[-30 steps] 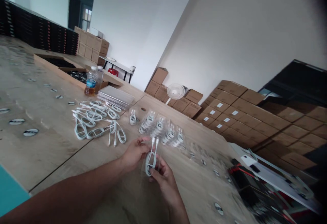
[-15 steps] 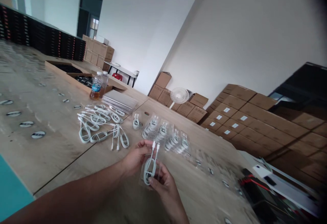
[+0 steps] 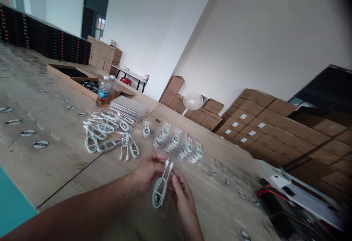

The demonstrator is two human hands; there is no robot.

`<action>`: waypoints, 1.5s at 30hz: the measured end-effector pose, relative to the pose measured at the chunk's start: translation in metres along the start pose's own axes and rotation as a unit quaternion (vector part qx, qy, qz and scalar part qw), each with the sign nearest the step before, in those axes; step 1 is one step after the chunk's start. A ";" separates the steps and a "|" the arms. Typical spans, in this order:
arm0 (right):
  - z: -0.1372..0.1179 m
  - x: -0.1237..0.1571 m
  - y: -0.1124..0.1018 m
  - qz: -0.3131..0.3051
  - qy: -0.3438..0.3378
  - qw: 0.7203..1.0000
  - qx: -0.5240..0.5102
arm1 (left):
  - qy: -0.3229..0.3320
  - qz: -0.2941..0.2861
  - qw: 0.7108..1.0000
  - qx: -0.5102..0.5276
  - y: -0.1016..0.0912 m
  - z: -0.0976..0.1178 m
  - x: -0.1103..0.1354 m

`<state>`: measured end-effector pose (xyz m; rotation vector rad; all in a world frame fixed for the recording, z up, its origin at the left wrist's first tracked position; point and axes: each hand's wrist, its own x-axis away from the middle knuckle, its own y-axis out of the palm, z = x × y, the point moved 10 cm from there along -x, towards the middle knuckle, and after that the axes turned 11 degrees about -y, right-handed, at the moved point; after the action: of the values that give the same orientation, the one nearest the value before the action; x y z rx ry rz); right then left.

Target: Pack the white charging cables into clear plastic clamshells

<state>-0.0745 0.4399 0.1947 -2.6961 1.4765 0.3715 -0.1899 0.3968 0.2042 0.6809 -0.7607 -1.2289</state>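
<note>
A coiled white charging cable (image 3: 159,191) lies in a clear plastic tray, its two plugs pointing away from me. My left hand (image 3: 148,171) grips the tray at its far left side, fingers partly behind it. Along the right edge my right hand (image 3: 183,193) holds the same tray, thumb extended near the plugs. Beyond my hands stand several stacks of packed cables (image 3: 176,142) in clear trays. One more packed cable (image 3: 146,130) sits to their left. Loose coiled cables (image 3: 108,131) are heaped on the wooden table (image 3: 82,189), left of my hands.
Flat clear sheets or trays (image 3: 128,108) are stacked behind the loose cables, beside two bottles (image 3: 103,92) and an open carton (image 3: 59,71) of black items. Labelled plastic pieces (image 3: 41,144) cover the left. A black-and-red object (image 3: 275,200) lies at right. Cardboard boxes (image 3: 264,123) stand behind.
The tray with the cable has come slightly nearer to me. My right thumb has moved off the coil up to the tray's right edge.
</note>
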 end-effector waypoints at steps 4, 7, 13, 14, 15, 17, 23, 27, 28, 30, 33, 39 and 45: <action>0.007 0.000 -0.020 0.101 0.008 0.994 -0.041 | -0.030 0.004 0.999 -0.028 0.002 -0.025 0.001; 0.010 0.003 -0.024 0.134 0.013 0.989 -0.067 | -0.028 0.020 0.999 -0.034 -0.002 -0.034 0.000; 0.006 0.004 -0.018 0.133 0.009 0.987 -0.089 | -0.010 0.043 0.998 -0.044 -0.012 -0.032 -0.002; 0.006 0.004 -0.017 0.135 0.009 0.987 -0.090 | -0.012 0.041 0.998 -0.042 -0.012 -0.032 -0.002; 0.006 0.004 -0.016 0.135 0.008 0.987 -0.092 | -0.015 0.038 0.998 -0.039 -0.011 -0.032 -0.002; 0.006 0.004 -0.014 0.129 0.009 0.987 -0.096 | -0.019 0.031 0.999 -0.033 -0.010 -0.032 -0.001; 0.008 0.004 -0.012 0.119 0.014 0.988 -0.101 | -0.029 -0.022 0.998 -0.054 0.002 -0.030 0.002; 0.005 0.004 -0.012 0.123 0.010 0.988 -0.096 | -0.044 -0.014 0.999 -0.030 0.000 -0.030 0.002; 0.002 0.004 -0.013 0.125 0.005 0.987 -0.097 | -0.048 -0.007 0.999 -0.021 -0.001 -0.030 0.002; -0.003 0.003 -0.013 0.128 -0.006 0.986 -0.106 | -0.052 0.000 0.999 -0.009 -0.003 -0.029 0.002; -0.008 0.004 -0.014 0.127 -0.008 0.984 -0.124 | -0.049 -0.006 0.999 -0.006 -0.003 -0.026 0.002; -0.007 0.004 -0.015 0.138 -0.006 0.979 -0.148 | -0.058 -0.018 0.998 -0.002 -0.003 -0.026 0.002; -0.010 0.002 -0.023 0.156 -0.028 0.972 -0.171 | -0.070 -0.036 0.996 -0.038 0.002 -0.027 0.004</action>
<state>-0.0525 0.4487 0.2023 -2.6562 1.9880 0.7774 -0.1661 0.3942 0.1908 0.5696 -0.8059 -1.3758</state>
